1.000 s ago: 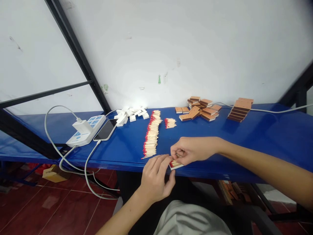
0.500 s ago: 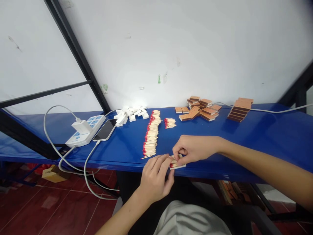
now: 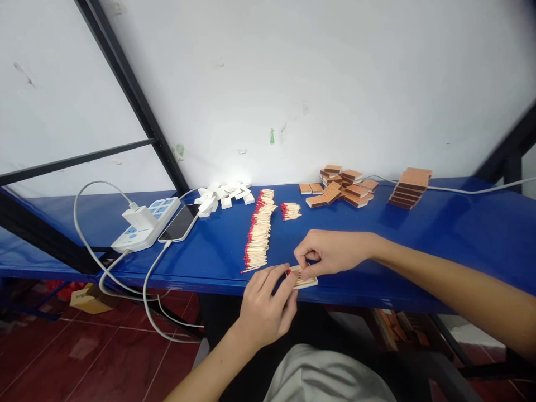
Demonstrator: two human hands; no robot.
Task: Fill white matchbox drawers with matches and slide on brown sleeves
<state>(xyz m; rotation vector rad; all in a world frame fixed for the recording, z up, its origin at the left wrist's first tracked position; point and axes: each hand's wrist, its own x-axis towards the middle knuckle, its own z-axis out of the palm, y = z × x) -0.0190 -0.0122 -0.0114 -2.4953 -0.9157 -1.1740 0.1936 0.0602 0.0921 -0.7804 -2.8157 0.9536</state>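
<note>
Fingers [image 3: 305, 260] of both hands clamp the match-filled tray [image 3: 303, 278], lying crosswise: right hand [image 3: 330, 252] on its far side, left hand [image 3: 268, 304] at its left end.

Bare blue table [image 3: 452, 237] wide open on the right, long row of matches [image 3: 259, 234] blocking the left, brown boxes [image 3: 343, 188] far back.

Reaches from below with left hand [image 3: 268, 301], fingers curled; pinches with right hand [image 3: 330, 254] (palm down), forearm stretched in from the right.
</note>
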